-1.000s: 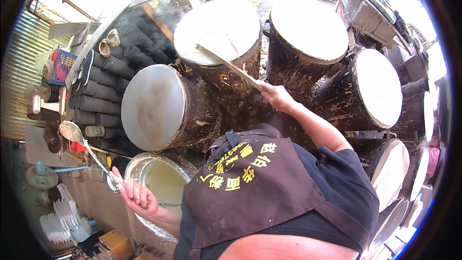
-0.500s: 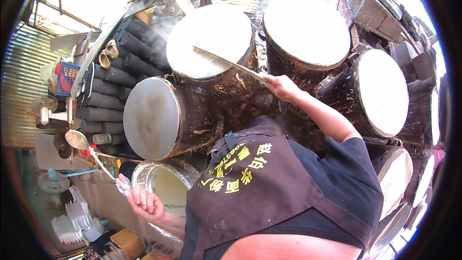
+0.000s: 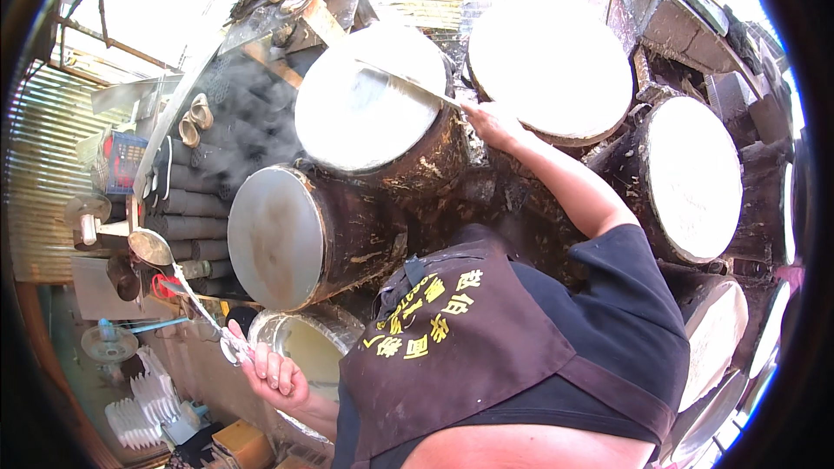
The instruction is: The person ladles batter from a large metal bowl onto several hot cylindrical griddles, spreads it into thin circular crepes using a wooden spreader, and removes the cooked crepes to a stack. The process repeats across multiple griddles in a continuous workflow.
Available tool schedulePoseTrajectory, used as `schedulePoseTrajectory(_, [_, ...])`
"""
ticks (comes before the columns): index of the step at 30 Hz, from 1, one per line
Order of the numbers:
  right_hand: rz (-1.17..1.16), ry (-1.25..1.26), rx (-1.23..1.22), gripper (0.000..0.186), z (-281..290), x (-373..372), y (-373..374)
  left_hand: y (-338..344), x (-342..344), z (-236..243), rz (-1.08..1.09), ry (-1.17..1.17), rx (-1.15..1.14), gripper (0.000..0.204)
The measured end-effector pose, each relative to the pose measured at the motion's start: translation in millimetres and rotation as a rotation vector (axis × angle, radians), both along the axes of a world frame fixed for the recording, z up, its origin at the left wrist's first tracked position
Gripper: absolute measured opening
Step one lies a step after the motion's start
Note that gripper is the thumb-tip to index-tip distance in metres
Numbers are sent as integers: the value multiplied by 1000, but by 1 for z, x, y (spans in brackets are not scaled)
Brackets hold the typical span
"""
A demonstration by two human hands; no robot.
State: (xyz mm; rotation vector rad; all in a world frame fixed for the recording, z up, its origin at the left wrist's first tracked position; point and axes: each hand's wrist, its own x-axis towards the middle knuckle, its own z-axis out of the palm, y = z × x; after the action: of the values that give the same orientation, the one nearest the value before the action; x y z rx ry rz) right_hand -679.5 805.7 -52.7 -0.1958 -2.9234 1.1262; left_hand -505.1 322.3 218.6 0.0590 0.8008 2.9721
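My left hand [image 3: 276, 376] is closed round the handle of a long ladle [image 3: 151, 246], whose bowl points away to the far left. Below that arm stands a metal pot [image 3: 320, 340] with pale liquid inside, partly hidden by my body. In my right hand [image 3: 495, 125] is a long thin flat scraper [image 3: 408, 83], reaching across the white round top [image 3: 365, 126] of a barrel-shaped stove. Steam rises at its left edge. Nearer, a second stove has a grey, bare-looking round top [image 3: 276, 239].
More barrel stoves with white round tops [image 3: 552, 52] curve round to the right [image 3: 695, 178]. Black cylindrical briquettes [image 3: 195, 202] are stacked at the left, with a pair of shoes [image 3: 195, 120] on them. A fan [image 3: 109, 341] and a blue crate [image 3: 128, 162] lie beyond.
My right hand has moved the scraper toward the far side of the white top. Steam has spread over the briquettes. My left hand still holds the ladle, and the view has shifted slightly.
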Motion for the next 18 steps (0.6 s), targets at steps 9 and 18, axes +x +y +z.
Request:
schedulePoseTrajectory(9, [-664, 508, 1734, 47, -81, -147, 28, 38, -15, 9, -85, -63, -7, 63])
schedulePoseTrajectory(18, [-311, -142, -76, 51, 49, 30, -42, 45, 4, 3, -119, -173, -194, 60])
